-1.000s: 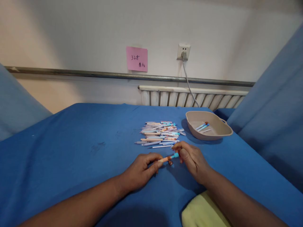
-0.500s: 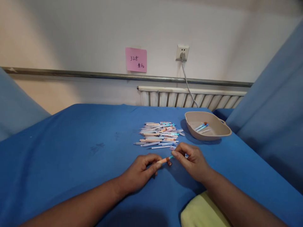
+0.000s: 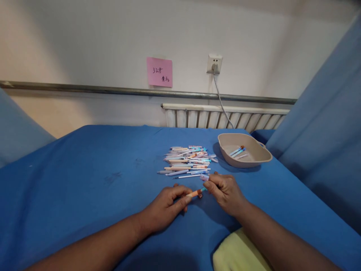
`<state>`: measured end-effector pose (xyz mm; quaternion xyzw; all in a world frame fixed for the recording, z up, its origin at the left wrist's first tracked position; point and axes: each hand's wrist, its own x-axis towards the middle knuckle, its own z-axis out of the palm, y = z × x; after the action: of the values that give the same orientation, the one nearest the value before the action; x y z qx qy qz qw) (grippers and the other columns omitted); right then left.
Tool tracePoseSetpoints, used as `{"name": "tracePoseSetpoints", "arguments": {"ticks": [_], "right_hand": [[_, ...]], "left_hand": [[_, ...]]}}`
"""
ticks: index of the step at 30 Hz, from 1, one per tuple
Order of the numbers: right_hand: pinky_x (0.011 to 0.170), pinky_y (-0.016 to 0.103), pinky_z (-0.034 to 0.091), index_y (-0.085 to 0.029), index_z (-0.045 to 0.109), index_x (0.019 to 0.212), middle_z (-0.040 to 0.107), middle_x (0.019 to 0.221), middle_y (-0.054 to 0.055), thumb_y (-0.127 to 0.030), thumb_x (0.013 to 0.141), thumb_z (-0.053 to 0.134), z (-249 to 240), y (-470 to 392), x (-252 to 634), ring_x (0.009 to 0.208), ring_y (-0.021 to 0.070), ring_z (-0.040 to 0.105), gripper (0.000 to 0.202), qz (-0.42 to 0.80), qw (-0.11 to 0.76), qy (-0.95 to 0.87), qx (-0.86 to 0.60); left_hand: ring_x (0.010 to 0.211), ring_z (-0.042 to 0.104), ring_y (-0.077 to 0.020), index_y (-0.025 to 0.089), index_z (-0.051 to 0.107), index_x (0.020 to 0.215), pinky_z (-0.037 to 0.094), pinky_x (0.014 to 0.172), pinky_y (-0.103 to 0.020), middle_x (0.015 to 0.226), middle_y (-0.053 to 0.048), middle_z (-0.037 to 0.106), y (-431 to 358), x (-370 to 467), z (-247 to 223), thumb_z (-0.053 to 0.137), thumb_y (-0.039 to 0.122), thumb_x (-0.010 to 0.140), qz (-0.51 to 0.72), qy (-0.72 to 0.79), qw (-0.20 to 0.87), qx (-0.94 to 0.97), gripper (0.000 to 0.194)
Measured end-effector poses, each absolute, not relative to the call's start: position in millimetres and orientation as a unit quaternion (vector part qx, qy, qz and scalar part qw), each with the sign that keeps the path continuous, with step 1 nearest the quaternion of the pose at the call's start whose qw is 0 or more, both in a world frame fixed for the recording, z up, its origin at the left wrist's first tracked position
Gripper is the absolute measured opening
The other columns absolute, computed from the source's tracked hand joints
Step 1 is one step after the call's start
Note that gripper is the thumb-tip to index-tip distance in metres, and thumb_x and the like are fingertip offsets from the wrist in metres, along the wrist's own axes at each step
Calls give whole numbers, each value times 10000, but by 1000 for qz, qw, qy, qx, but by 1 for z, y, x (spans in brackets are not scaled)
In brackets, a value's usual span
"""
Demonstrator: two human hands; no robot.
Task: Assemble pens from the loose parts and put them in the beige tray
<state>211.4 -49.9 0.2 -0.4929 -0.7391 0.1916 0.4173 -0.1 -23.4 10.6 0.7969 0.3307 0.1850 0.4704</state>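
Observation:
My left hand (image 3: pixel 170 203) is closed around an orange pen (image 3: pixel 194 194) with a brown clip section, its thumb pressed along the barrel. At the pen's teal right end is my right hand (image 3: pixel 227 194), closed with thumb and forefinger pinched there. A pale, patterned pen part (image 3: pixel 204 177) shows beside the right hand's knuckles; whether the hand holds it I cannot tell. Just beyond both hands lies a pile of pens and pen parts (image 3: pixel 186 160), mostly white, pale orange and blue, pointing left and right.
A beige basin (image 3: pixel 256 152) with several pens (image 3: pixel 237 151) in it stands at the right back on the blue cloth (image 3: pixel 70 188). Yellow-green fabric (image 3: pixel 239 252) lies under my right forearm. Behind are a radiator (image 3: pixel 203 116), a metal rail and a plugged-in cable (image 3: pixel 218 90).
My right hand has turned slightly, its fingers curling more over the pen's teal end. My left hand keeps its grip. The whole view has shifted a little.

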Motion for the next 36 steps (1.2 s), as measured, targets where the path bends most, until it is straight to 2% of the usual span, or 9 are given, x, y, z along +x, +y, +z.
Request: {"name": "tracePoseSetpoints", "arguments": {"ticks": [3,7,10,12,16,19,23,28,36], "right_hand": [[581,250,362,-183,506,542,455,472,-26,-568,935,216,-4,-47,212,483,104,463,622,273,459,-692,-485],[422,227,306,-180,534,521,398,380,-20,-688,872,143,-11,-34,215,386,107,415,731,414,531,-544,-502],[366,211,281,-175,515,509,380,362,-32,-736,829,212,-13,-25,215,336,90,364,713,463,554,-467,-511],[353,198,282,-165,539,576,415,416,-42,-722,813,327,-11,-24,214,341,74,350,641,467,572,-458,-495],[444,200,413,-170,600,816,508,594,-40,-561,767,593,-6,-32,209,463,78,434,393,446,603,-493,-441],[485,211,449,-177,629,914,556,688,-16,-460,756,648,-4,-36,205,536,90,474,324,439,597,-519,-425],[464,205,418,-170,650,806,555,614,-21,-403,763,650,-4,-36,202,503,83,476,237,424,585,-549,-422],[419,199,386,-172,570,681,523,517,-45,-430,733,674,-2,-36,200,439,80,474,283,437,581,-542,-423],[395,184,294,-180,496,633,462,475,-68,-445,728,688,-5,-37,199,405,59,398,340,430,568,-550,-435]], "left_hand": [[587,523,-102,169,640,1032,420,563,-198,704,2,591,-23,1,8,426,410,924,170,337,497,782,339],[681,582,-122,158,631,1037,469,673,-234,770,-19,618,-20,2,6,410,401,933,185,329,521,766,344],[751,597,-138,146,626,1007,476,737,-257,826,-38,645,-19,3,7,409,391,937,205,333,520,760,335],[765,600,-144,136,619,978,475,746,-263,838,-45,656,-19,4,8,417,392,933,212,338,519,756,329],[745,595,-146,135,612,952,471,732,-267,817,-45,654,-19,7,9,431,410,925,218,338,529,747,330],[734,590,-147,136,600,978,470,719,-270,806,-48,650,-20,9,7,439,426,920,217,334,543,740,336],[684,585,-131,129,589,961,466,667,-258,802,-52,647,-22,11,1,458,444,908,209,330,577,717,345],[542,542,-93,117,573,941,424,537,-223,756,-43,646,-24,12,-4,502,484,873,207,340,631,666,380],[537,558,-93,122,563,948,399,520,-214,760,-48,667,-22,12,-5,515,497,864,191,327,660,649,387]]}}
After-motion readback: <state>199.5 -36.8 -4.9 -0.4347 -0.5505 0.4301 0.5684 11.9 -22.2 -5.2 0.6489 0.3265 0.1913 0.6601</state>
